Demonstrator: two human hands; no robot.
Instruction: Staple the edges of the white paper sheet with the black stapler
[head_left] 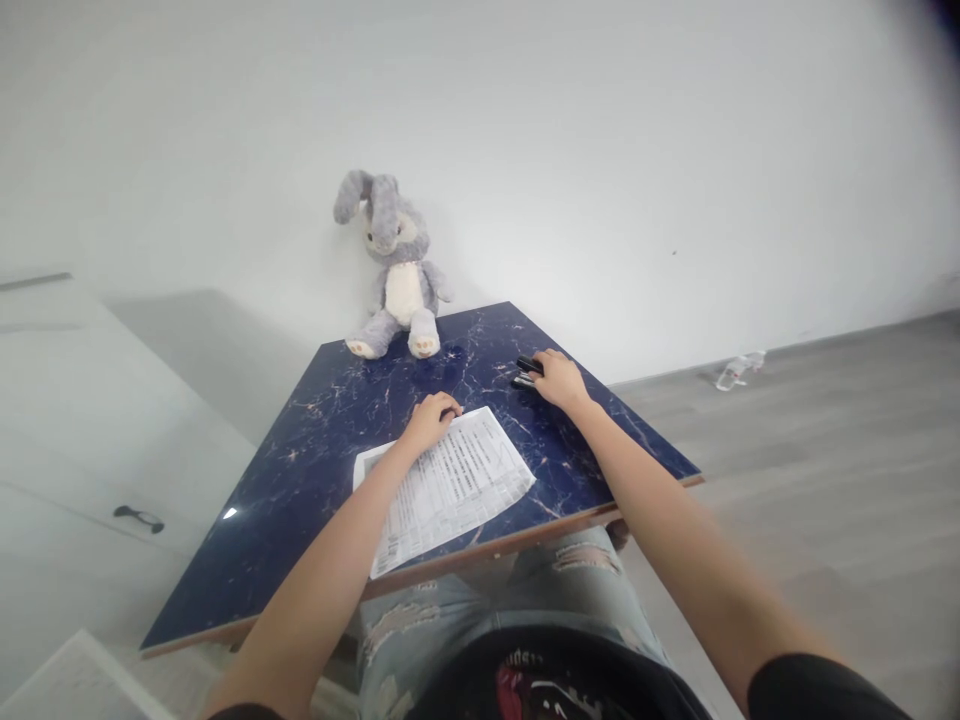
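Observation:
A black stapler [530, 366] is in my right hand [561, 380], near the right edge of the blue marbled table. Its jaws point left and stand apart, with a bit of silver metal showing between them. My left hand [433, 420] rests at the far edge of a printed sheet of paper [472, 470], its fingers curled and closed at that edge. The paper lies tilted on the table, its near corner reaching the front edge. My left forearm covers part of its left side. Whether there is more than one sheet, I cannot tell.
A grey plush rabbit [403, 285] sits at the back of the table [300, 480], against the white wall. To the left is a white cabinet with a dark handle [139, 518]. A clear plastic item [739, 370] lies on the grey floor to the right.

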